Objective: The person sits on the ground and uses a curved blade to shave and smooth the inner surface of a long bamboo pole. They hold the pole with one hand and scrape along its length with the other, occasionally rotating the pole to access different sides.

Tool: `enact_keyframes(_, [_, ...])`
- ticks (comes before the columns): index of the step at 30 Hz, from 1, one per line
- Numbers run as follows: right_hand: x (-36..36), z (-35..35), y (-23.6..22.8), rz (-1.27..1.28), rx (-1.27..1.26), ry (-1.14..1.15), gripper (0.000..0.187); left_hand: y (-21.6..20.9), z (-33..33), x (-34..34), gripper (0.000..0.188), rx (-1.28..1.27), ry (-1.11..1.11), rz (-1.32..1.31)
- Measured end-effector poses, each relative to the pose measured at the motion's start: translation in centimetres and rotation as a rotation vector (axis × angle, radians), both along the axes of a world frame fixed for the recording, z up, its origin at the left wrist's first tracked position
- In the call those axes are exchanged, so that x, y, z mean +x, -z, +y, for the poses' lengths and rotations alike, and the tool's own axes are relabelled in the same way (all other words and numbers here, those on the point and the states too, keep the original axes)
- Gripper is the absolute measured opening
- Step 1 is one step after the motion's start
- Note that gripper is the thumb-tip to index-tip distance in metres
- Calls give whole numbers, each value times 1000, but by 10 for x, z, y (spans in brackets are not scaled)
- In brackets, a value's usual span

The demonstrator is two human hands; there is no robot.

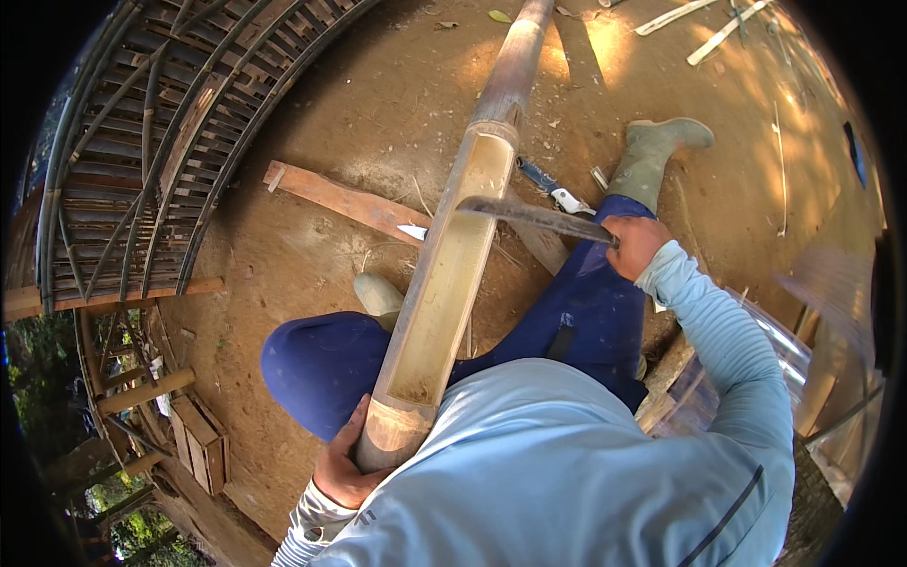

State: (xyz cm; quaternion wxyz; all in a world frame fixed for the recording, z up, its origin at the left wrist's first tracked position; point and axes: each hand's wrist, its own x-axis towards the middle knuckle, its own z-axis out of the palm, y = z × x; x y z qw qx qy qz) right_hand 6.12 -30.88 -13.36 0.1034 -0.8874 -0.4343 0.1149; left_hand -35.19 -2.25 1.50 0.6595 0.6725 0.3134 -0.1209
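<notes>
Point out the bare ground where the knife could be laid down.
Bare dirt lies between the curved bamboo frame and the bamboo pole, above the plank. Right of the boot is sunlit ground with a few splints. Crowded: under the pole by the knees, and around the right hand holding the knife.

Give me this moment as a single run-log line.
left hand: grips near end of bamboo pole | right hand: holds long knife, blade across pole's flattened face | ground: wooden plank beside pole

Packages: none visible.
Labels: none visible.
Signs: none visible.
Screens: none visible.
</notes>
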Motion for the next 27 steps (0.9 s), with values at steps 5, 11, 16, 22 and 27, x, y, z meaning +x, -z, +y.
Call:
enact_keyframes(5, [23, 11, 1, 37, -64, 78, 28, 11, 1, -8, 99, -73, -65, 62])
enact_keyframes(11, [25, 11, -1, 79, -89, 27, 27, -4, 3, -1, 103, 171, 106, 17])
enact_keyframes(16, [39, 6, 8, 28, -76, 103, 30, 3, 1, -2, 106, 152, 95, 4])
enact_keyframes(22, [49, 9, -1, 43, -108, 173, 33, 10, 3, -9, 106, 89, 70, -15])
enact_keyframes(27, [45, 4, 5, 80, -44, 222, 32, 13, 1, -12, 106, 56, 4, -9])
